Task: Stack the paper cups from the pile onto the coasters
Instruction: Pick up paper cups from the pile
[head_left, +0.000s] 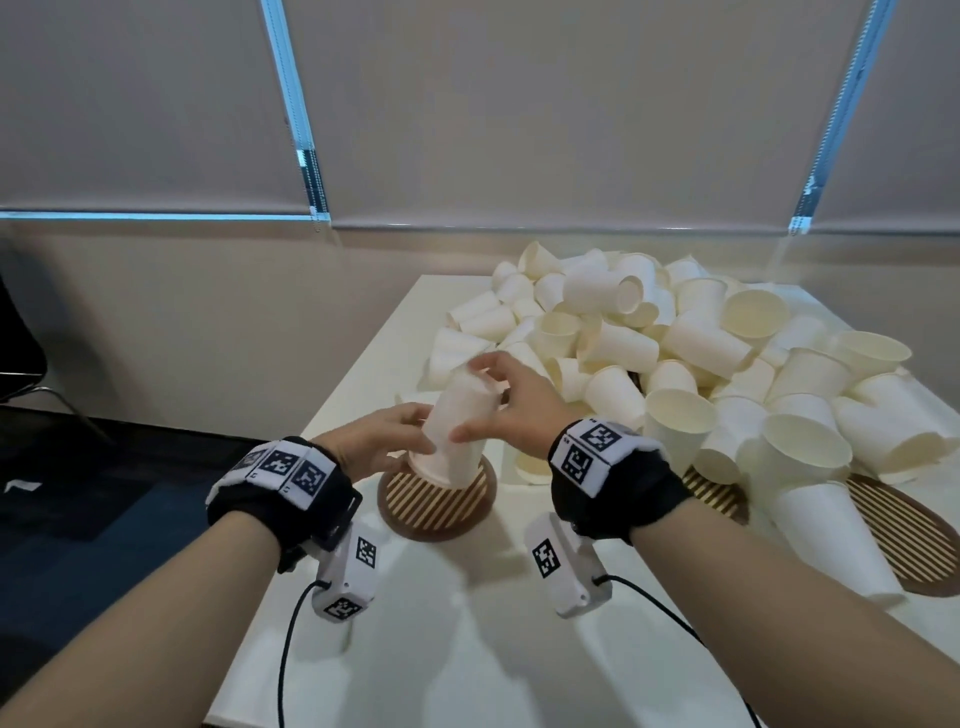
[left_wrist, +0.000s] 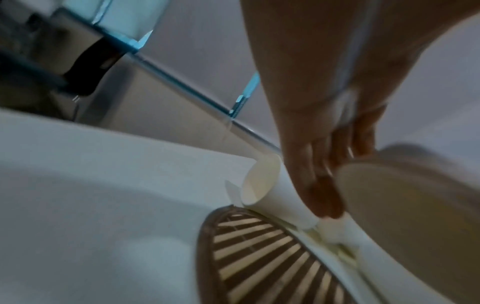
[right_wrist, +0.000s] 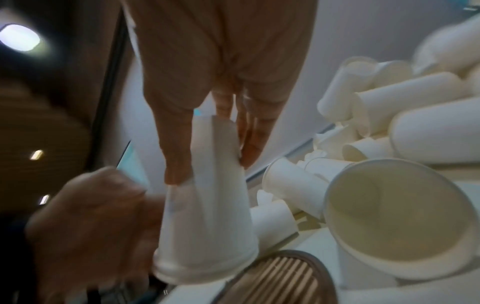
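From the head view, the right hand (head_left: 511, 402) pinches an upturned stack of paper cups (head_left: 454, 426) near its closed top, thumb on the near wall and fingers curled over the far side, so the stack can be steered from above. The left hand (head_left: 382, 441) cups the lower wall from the left, fingers wrapped on it, apparently to steady the open rim as it settles on the near-left coaster (head_left: 436, 501). The stack leans a little away from the person, rim over the coaster's far part; it looks close to seated but I judge it not yet released. The pile (head_left: 675, 358) sprawls across the table (head_left: 467, 649) to the right, spilling over two more coasters (head_left: 904, 525), which likely explains starting on the uncovered one

The left wrist view is blurred: fingers (left_wrist: 319, 191) reach down beside a pale rim, with the slatted coaster below. Whether they press the wall cannot be told here

From the right wrist view, thumb and fingers (right_wrist: 176, 156) squeeze the stack's narrow upper end from opposite sides, while the other hand braces its wide rim just above the coaster; loose cups lie just beside it, so a nudge could topple them inward
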